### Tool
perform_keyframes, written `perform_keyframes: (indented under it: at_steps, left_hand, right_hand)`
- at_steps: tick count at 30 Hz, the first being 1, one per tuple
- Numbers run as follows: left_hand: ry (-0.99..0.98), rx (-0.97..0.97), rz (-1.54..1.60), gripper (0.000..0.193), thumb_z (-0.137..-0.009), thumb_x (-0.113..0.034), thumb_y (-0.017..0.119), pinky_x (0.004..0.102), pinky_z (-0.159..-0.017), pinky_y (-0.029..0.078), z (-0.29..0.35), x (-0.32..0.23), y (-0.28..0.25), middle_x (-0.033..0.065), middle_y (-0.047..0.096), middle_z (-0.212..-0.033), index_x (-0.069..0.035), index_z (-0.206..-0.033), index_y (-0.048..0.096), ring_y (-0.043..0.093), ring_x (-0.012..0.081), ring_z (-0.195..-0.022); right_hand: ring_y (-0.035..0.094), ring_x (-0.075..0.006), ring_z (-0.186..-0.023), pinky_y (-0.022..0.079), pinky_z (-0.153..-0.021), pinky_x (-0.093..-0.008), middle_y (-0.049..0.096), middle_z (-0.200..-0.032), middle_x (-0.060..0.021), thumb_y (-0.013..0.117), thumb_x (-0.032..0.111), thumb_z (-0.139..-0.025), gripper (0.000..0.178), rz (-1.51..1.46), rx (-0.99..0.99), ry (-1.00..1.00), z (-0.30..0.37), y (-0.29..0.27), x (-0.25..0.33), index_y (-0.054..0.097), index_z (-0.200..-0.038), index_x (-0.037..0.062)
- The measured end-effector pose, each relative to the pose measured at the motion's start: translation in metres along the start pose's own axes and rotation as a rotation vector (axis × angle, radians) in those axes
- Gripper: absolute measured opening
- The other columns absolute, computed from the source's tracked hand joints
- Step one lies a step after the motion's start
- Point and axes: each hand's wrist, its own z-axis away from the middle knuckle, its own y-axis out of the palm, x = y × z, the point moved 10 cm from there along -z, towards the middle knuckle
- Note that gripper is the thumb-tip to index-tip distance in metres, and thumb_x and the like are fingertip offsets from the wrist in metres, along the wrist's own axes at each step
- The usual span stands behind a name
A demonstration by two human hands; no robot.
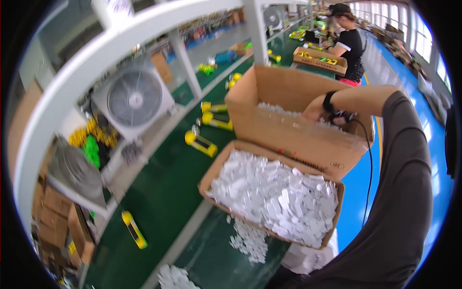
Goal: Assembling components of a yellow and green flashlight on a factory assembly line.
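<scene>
The white bits (279, 110) lie loose in the big box (288, 132), right of the top middle of the frame. They are small and pale, and they cover the part of the bottom that shows. The big box is brown card with its top open.

The right arm comes up from the bottom right in a dark sleeve (406, 183), bends at the elbow near the upper right, and points left. The right hand (314, 110) dips down into the big box, among the white bits. It is a bit blurry and the fingers are mostly hidden, so I cannot tell if they are pinched or spread. A black band (329, 102) goes round the wrist. A black cord (370, 168) hangs down just beside the box. The left hand is out of view.

Below the big box sits a low box (214, 169), full of flat white pieces (274, 192). More small bits (249, 242) lie on the green table (207, 250) at the bottom. On the left runs a long green belt (163, 207) with yellow lamps (134, 229) on it. A big fan (134, 98) stands at the upper left. Another person (353, 43) works at the upper right, by a shiny blue floor (356, 192).
</scene>
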Motion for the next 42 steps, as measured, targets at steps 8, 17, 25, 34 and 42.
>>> perform_keyframes:
  at_steps: [8, 17, 25, 34, 42]
  left_hand:
    - [-0.196, 0.274, -0.24, 0.113, -0.05, -0.054, 0.083, 0.0364, -0.086, 0.047, 0.167, 0.047, -0.046, 0.014, 0.057, -0.114, 0.005, -0.134, 0.036, 0.057, 0.0275, -0.102]
    - [-0.59, 0.372, -0.292, 0.141, -0.013, -0.025, 0.084, 0.0418, -0.109, 0.029, 0.215, 0.102, -0.057, 0.0167, 0.038, -0.142, -0.001, -0.14, 0.03, 0.035, 0.0339, -0.131]
    - [-0.577, 0.353, -0.277, 0.144, -0.01, -0.028, 0.082, 0.0418, -0.111, 0.025, 0.214, 0.104, -0.053, 0.0172, 0.034, -0.145, -0.001, -0.141, 0.028, 0.031, 0.0333, -0.134]
    - [-0.823, 0.596, -0.424, 0.111, -0.048, -0.019, 0.085, 0.0435, -0.111, 0.025, 0.168, 0.054, -0.041, 0.0207, 0.028, -0.148, -0.007, -0.143, 0.029, 0.027, 0.0333, -0.136]
    - [-0.761, 0.541, -0.428, 0.115, -0.043, -0.019, 0.088, 0.0417, -0.109, 0.03, 0.185, 0.056, -0.053, 0.0231, 0.033, -0.144, -0.004, -0.142, 0.031, 0.032, 0.0341, -0.133]
  right_hand:
    - [0.059, -0.0211, -0.099, 0.05, -0.084, -0.0372, 0.061, -0.111, -0.0056, 0.071, 0.03, -0.079, 0.048, -0.498, -0.09, 0.423, 0.046, 0.049, 0.012, 0.056, -0.118, 0.0073]
    - [0.059, -0.0203, -0.097, 0.05, -0.082, -0.0365, 0.061, -0.108, -0.0052, 0.071, 0.029, -0.078, 0.045, -0.324, -0.107, 0.448, 0.052, 0.048, -0.012, 0.057, -0.115, 0.0076]
    - [0.059, -0.0197, -0.094, 0.05, -0.08, -0.0358, 0.061, -0.105, -0.0048, 0.072, 0.027, -0.078, 0.043, -0.277, -0.142, 0.409, 0.041, 0.036, 0.007, 0.057, -0.113, 0.0078]
    - [0.06, -0.0189, -0.092, 0.051, -0.078, -0.0351, 0.061, -0.103, -0.0044, 0.072, 0.026, -0.077, 0.04, -0.279, -0.23, 0.298, 0.054, 0.021, -0.002, 0.058, -0.111, 0.0081]
    - [0.06, -0.0182, -0.089, 0.051, -0.077, -0.0344, 0.061, -0.1, -0.004, 0.072, 0.024, -0.077, 0.038, -0.316, -0.353, 0.193, 0.055, 0.014, 0.008, 0.058, -0.108, 0.0083]
